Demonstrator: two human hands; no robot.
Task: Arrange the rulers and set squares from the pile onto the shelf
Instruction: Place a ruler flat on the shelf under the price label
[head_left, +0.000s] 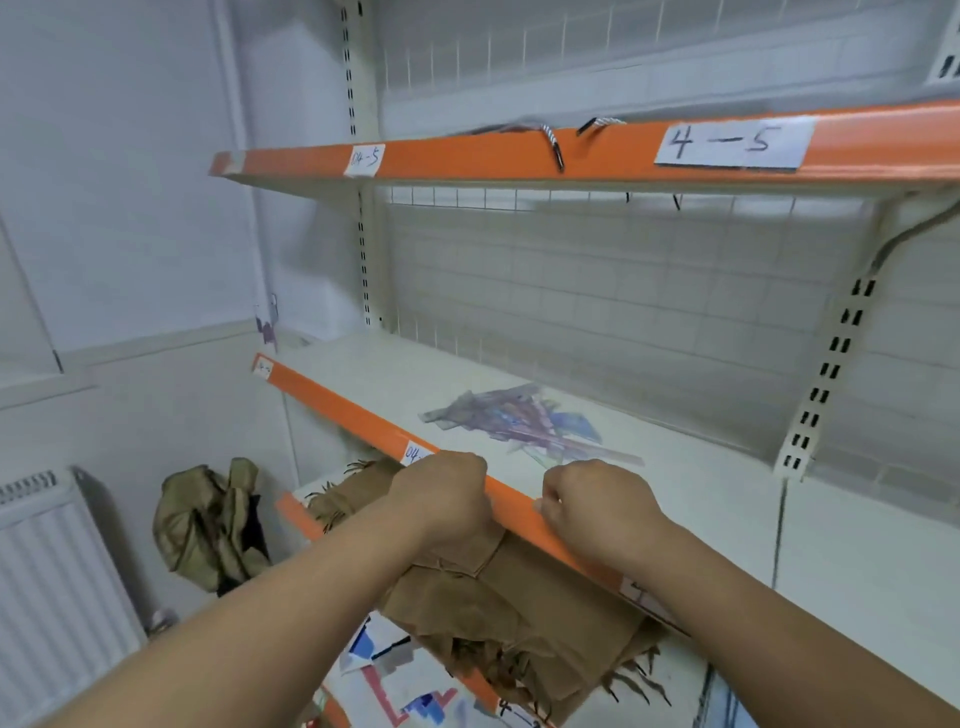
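A loose pile of clear, blue and purple rulers and set squares (524, 423) lies on the white middle shelf (727, 499), a short way behind its orange front edge (332, 397). My left hand (441, 493) and my right hand (592, 501) sit side by side at that orange edge, in front of the pile, both with fingers curled. The fingertips are hidden behind the knuckles, so whether they grip the edge or hold anything is unclear. Neither hand touches the pile.
An upper shelf with an orange edge and a "4-5" label (732, 143) hangs overhead. Folded brown fringed cloth (509, 597) lies on the shelf below my hands. A crumpled olive bag (208, 525) and a white radiator (57, 587) stand at the left.
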